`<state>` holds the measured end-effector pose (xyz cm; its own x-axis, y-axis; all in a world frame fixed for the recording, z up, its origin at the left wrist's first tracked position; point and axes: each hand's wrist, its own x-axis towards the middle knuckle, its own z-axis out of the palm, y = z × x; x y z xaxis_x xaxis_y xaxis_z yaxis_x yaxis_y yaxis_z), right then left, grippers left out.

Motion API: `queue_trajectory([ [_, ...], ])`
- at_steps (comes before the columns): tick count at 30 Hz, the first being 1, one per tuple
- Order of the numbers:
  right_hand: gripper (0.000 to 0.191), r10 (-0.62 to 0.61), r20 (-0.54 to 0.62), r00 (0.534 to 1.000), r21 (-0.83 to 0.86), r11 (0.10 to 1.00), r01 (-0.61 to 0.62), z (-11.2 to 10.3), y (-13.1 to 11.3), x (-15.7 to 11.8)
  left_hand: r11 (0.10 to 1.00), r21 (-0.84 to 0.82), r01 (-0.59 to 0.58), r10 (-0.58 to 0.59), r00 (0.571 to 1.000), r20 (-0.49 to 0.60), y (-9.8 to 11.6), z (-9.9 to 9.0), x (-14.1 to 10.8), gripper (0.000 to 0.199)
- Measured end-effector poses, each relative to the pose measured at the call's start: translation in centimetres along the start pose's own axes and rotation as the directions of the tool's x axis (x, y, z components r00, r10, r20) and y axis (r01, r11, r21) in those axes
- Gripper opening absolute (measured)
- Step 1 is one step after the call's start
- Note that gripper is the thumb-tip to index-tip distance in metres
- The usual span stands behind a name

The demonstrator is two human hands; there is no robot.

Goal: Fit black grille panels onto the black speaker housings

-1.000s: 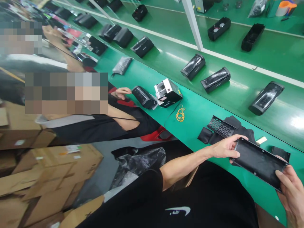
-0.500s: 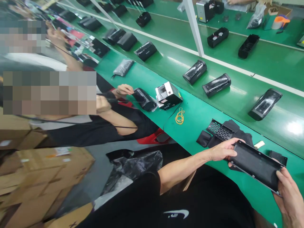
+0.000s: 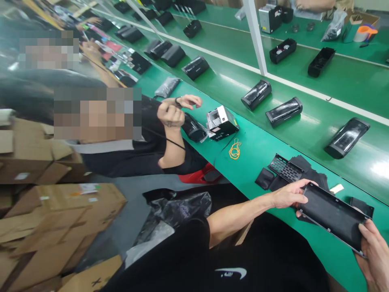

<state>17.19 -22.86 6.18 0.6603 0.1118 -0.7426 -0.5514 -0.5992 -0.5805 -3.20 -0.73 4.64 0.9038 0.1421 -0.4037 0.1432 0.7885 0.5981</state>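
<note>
A black rectangular tray-like shell [image 3: 332, 215] is held over the green table's near edge, its hollow side facing up. My left hand [image 3: 290, 195] grips its left end, thumb on the rim. At its right end my right hand [image 3: 372, 247] is closed round it, thumb over the edge. Just behind the shell lie a black perforated grille [image 3: 285, 167], dark flat sheets [image 3: 316, 174] and a small black pad [image 3: 264, 178]. A pale yellow strip [image 3: 336, 189] rests beside the sheets. Near my right hand there is another dark stack [image 3: 361, 206].
Black speaker-like units [image 3: 347, 138] sit on the green conveyor [image 3: 306, 138] beyond the table. A silver-and-black box [image 3: 222, 123] and yellow cord [image 3: 234, 149] lie to the left, near a seated co-worker's hand [image 3: 172, 115]. Cardboard boxes [image 3: 73, 219] stand on the floor at left.
The view has shifted slightly, moving the scene rightward. The co-worker's hands have lifted off the black unit beside the silver box. My hands keep the same hold on the shell.
</note>
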Motion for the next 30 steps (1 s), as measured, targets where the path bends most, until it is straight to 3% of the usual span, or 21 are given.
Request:
queue_trajectory([
  [5, 0.092, 0.071, 0.102, 0.992, 0.071, 0.994, -0.078, -0.2, 0.2, 1.6, 0.999, -0.042, -0.001, 0.001, 1.0, -0.01, -0.7, -0.3, 0.3, 0.072],
  [9, 0.087, -0.041, 0.121, 0.992, 0.066, 0.997, 0.033, 0.5, -0.2, -0.1, 1.0, -0.024, -0.005, 0.005, 1.0, -0.019, -0.7, -0.3, 0.3, 0.069],
  [14, 0.072, -0.138, 0.271, 0.953, 0.202, 0.976, 0.084, 1.2, -0.9, -0.9, 0.999, -0.031, -0.009, 0.008, 1.0, -0.012, -0.3, -0.3, 0.2, 0.063],
  [19, 0.069, -0.132, 0.254, 0.958, 0.136, 0.986, 0.1, 1.5, -1.1, -0.8, 0.998, -0.056, -0.011, 0.01, 1.0, -0.019, -0.6, -0.3, 0.6, 0.06],
  [23, 0.07, -0.112, 0.168, 0.979, 0.078, 0.992, 0.1, 1.3, -0.9, -0.4, 0.998, -0.058, -0.028, 0.027, 0.999, -0.018, -1.0, -0.7, 0.4, 0.058],
  [27, 0.079, 0.013, 0.015, 1.0, -0.008, 1.0, -0.013, 0.3, -1.1, 1.7, 0.995, -0.066, 0.071, -0.068, 0.996, 0.054, -0.4, -2.3, 1.1, 0.071],
  [28, 0.079, 0.04, 0.029, 0.999, -0.019, 0.999, -0.039, 0.3, -1.4, 2.2, 0.99, -0.079, 0.117, -0.111, 0.991, 0.076, -0.2, -2.7, 1.8, 0.076],
  [30, 0.077, 0.05, 0.175, 0.983, -0.025, 0.999, -0.047, 0.9, -2.5, 2.6, 0.967, -0.099, 0.234, -0.22, 0.967, 0.132, 0.3, -3.3, 3.5, 0.082],
])
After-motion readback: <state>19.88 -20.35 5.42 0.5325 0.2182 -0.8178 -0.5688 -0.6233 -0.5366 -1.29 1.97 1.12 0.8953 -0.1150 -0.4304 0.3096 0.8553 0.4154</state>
